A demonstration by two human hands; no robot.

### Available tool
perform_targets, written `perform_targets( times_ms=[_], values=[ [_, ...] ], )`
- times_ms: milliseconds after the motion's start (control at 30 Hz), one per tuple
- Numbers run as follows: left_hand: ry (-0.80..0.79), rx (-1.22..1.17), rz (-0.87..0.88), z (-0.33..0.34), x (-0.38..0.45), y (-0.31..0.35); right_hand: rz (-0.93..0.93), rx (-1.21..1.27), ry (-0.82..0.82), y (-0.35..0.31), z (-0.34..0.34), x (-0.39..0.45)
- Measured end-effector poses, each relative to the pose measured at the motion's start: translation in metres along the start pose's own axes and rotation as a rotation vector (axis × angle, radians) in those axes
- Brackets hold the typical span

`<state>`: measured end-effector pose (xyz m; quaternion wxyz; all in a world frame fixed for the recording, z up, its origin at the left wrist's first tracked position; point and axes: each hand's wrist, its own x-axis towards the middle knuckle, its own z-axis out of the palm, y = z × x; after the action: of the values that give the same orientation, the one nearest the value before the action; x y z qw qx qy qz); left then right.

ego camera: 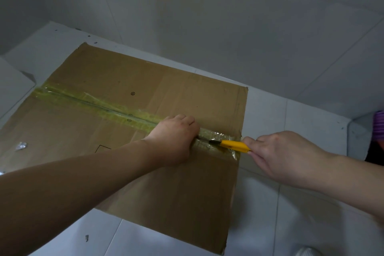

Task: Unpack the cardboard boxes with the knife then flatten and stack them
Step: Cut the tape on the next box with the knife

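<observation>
From the head camera I see the cardboard box lying closed on the white tiled floor, its top face toward me, with a strip of yellowish tape running along the centre seam from the left edge to the right edge. My left hand presses on the box top right over the seam, fingers curled down against the cardboard; I cannot tell whether that grip closes round anything. My right hand sits just past the box's right edge, its grip clamped on the yellow knife. The knife's dark tip lies on the taped seam near the right edge, just beside the left hand. A small shiny scrap rests on the box at far left
</observation>
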<state>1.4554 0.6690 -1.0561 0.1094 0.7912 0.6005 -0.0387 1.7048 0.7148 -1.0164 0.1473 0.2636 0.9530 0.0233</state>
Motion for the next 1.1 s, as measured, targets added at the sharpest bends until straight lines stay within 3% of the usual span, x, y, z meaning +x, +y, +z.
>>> perform_targets(
  times_ms=[333,633,1100],
  values=[
    [0.030,0.124,0.039,-0.002,0.013,0.022,0.010,-0.020,-0.034,0.004,-0.002,-0.008],
    [0.005,0.039,-0.004,-0.005,0.012,0.021,0.018,-0.049,-0.057,0.013,0.003,-0.019],
    [0.029,0.091,-0.010,-0.003,0.020,0.026,0.044,0.011,-0.047,0.028,0.012,-0.048]
  ],
)
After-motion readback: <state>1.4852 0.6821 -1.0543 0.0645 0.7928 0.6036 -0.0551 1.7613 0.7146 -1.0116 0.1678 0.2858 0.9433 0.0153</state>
